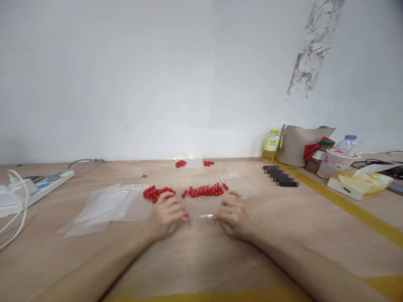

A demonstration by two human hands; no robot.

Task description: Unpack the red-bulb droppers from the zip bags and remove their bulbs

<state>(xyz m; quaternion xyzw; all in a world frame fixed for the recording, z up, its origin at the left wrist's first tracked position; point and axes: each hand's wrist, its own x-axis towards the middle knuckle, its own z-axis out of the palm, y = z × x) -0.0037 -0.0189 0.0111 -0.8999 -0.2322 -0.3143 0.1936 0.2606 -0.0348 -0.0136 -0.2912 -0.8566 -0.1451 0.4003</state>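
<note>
My left hand (168, 212) is closed, with a red rubber bulb (185, 216) pinched at its fingertips. Opposite it, my right hand (234, 213) is also closed, its fingertips on what looks like a thin clear tube (208, 216) pointing toward the left hand; blur and the fingers hide part of it. Between and beyond both hands lies a row of thin clear tubes (201, 205), several with red bulbs (205, 191) on them. A pile of loose red bulbs (153, 193) rests on a clear bag just beyond my left hand.
Clear plastic bags (100, 208) lie at left, near a white power strip (52, 184). Two small groups of red bulbs (180, 164) sit by the wall. At right stand a yellow-capped bottle (271, 147), a grey bag (296, 144), a cup (335, 163) and a tissue pack (359, 182).
</note>
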